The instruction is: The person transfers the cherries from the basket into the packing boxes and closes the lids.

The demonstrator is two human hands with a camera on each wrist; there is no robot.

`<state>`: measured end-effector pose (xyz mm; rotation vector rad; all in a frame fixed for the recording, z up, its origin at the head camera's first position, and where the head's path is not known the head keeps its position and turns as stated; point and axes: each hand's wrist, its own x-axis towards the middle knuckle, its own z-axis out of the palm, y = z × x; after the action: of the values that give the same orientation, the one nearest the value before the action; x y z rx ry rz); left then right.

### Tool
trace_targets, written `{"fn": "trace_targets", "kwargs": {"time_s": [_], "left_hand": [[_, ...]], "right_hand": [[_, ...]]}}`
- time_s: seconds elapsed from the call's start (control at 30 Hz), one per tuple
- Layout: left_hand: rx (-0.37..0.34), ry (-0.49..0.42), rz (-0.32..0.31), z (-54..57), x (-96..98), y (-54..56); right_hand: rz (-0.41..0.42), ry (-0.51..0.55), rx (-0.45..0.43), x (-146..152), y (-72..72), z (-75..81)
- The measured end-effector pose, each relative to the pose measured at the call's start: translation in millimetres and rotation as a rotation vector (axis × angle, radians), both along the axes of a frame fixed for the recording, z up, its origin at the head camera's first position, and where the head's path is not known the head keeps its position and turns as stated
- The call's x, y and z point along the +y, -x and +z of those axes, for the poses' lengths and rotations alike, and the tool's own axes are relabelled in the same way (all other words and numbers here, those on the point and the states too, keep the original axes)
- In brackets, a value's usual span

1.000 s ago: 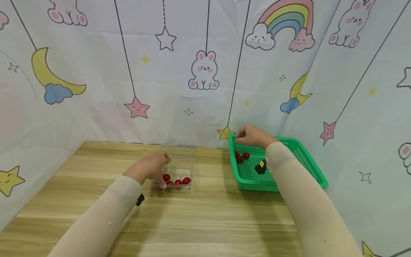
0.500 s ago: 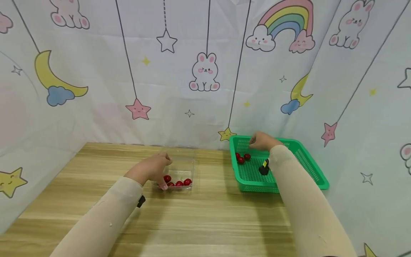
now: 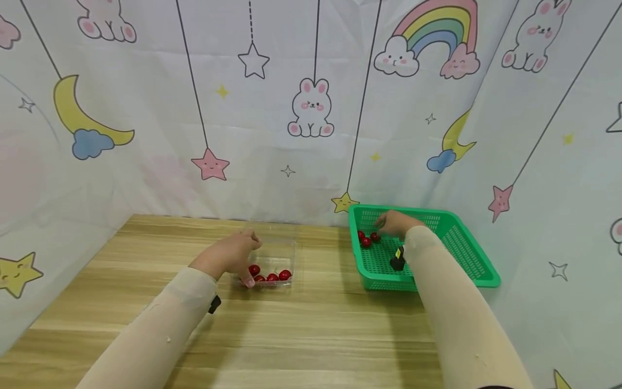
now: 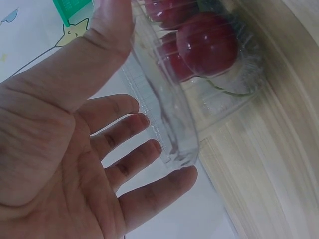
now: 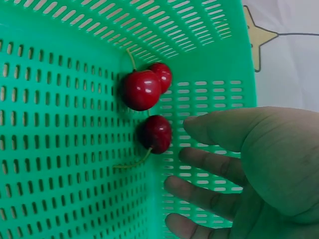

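My left hand (image 3: 225, 254) holds the left side of a clear plastic box (image 3: 278, 252), thumb toward its near corner. In the left wrist view its fingertips (image 4: 184, 177) lie along the box's rim, and red cherries (image 4: 208, 44) show through the plastic. My right hand (image 3: 396, 222) reaches down inside a green basket (image 3: 384, 282), thumb and fingers spread with nothing between them. Closest to its thumb (image 5: 199, 128) is a dark red cherry (image 5: 157, 134) with a green stem. Two more cherries (image 5: 142, 89) sit just beyond it, against the basket wall.
Both containers stand on a wood-grain table (image 3: 301, 335), the box left of the basket. A white cloth printed with rabbits and stars (image 3: 262, 119) hangs behind and at the sides. The basket's perforated walls (image 5: 209, 94) rise around the right hand.
My right hand has moved from over the basket's back left rim, rightward and then down toward the cherries inside. The left hand stays at the box.
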<state>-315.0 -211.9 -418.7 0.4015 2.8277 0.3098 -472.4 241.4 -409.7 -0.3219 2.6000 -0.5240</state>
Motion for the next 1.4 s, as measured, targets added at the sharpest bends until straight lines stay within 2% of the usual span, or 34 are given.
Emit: {"fn": "trace_targets", "kwargs": {"time_s": [0.23,0.43,0.7,0.77,0.9,1.13,1.2,1.4], "left_hand": [[0.001,0.001,-0.005,-3.0,0.1,0.0],[-0.006,-0.012,0.012,-4.9,0.0,0.2],[-0.013,-0.02,0.012,-6.1,-2.3,1.0],[-0.016,-0.023,0.009,-6.2,-2.2,1.6],[-0.016,-0.017,0.006,-5.9,-3.4,3.0],[-0.013,0.003,0.002,-3.1,-2.0,1.7],[-0.012,0.003,0.003,-2.6,-1.4,1.1],[-0.013,-0.016,0.005,-1.2,-1.3,-0.1]], "right_hand": [[0.001,-0.044,-0.017,-4,6.5,-14.9],[0.001,-0.048,-0.01,-10,2.2,-17.0],[-0.017,-0.023,-0.041,-10,5.9,-23.7],[0.0,-0.03,-0.031,-9,6.4,-22.4],[0.03,-0.039,-0.003,-9,6.4,-12.7],[0.044,-0.032,0.028,-12,1.4,16.2],[0.051,-0.02,0.068,-14,1.1,22.8],[0.093,0.065,0.261,-23,-4.3,41.2]]}}
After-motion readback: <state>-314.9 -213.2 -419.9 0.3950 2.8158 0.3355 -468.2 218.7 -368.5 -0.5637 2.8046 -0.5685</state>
